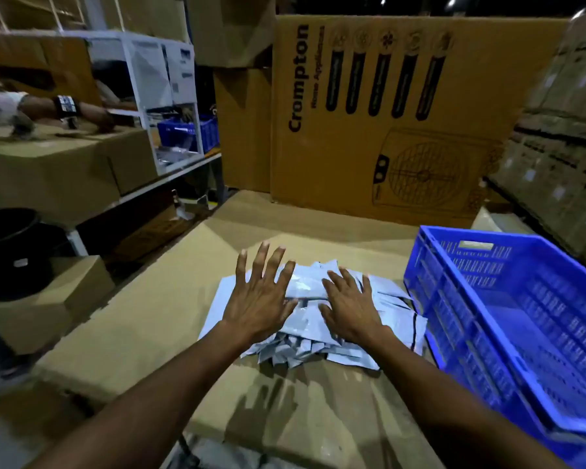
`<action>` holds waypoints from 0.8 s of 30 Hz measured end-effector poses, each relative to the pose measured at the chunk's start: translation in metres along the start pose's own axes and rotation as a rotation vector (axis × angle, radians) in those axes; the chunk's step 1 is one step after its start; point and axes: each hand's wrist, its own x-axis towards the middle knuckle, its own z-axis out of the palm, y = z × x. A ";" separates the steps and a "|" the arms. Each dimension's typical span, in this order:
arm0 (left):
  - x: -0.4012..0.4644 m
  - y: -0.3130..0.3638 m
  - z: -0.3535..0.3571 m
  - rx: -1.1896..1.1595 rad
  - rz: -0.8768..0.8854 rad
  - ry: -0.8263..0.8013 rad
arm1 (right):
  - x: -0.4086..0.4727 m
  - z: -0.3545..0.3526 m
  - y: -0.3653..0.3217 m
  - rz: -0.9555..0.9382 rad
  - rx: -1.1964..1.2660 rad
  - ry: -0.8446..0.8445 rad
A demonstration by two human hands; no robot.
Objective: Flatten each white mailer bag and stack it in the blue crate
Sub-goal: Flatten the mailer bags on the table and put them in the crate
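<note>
Hands, left (pixel 257 299) and right (pixel 349 309), lie flat, fingers spread, on jumbled white mailer bags (pixel 305 328) beside blue crate (pixel 508 319).

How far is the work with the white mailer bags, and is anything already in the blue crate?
Done: nothing that shows; the visible floor of the blue crate holds no bags. In hand: the left hand and right hand, fingers spread, are over the loose pile of white mailer bags on the cardboard surface, gripping none. Left: flattening and stacking what looks like the whole pile.
</note>
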 end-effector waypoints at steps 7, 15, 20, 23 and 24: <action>-0.007 0.000 0.023 0.007 -0.002 -0.113 | 0.018 0.023 -0.003 0.093 -0.068 -0.043; -0.003 0.025 0.036 -0.058 0.136 -0.194 | -0.017 0.007 -0.018 -0.121 -0.137 0.305; -0.035 0.036 0.033 -0.067 0.252 -0.237 | -0.074 0.010 -0.030 -0.226 -0.121 0.319; -0.072 0.049 0.036 -0.128 0.336 -0.220 | -0.110 0.025 -0.033 -0.227 -0.119 0.286; -0.084 0.052 0.037 -0.146 0.345 -0.207 | -0.119 0.034 -0.032 -0.221 -0.118 0.265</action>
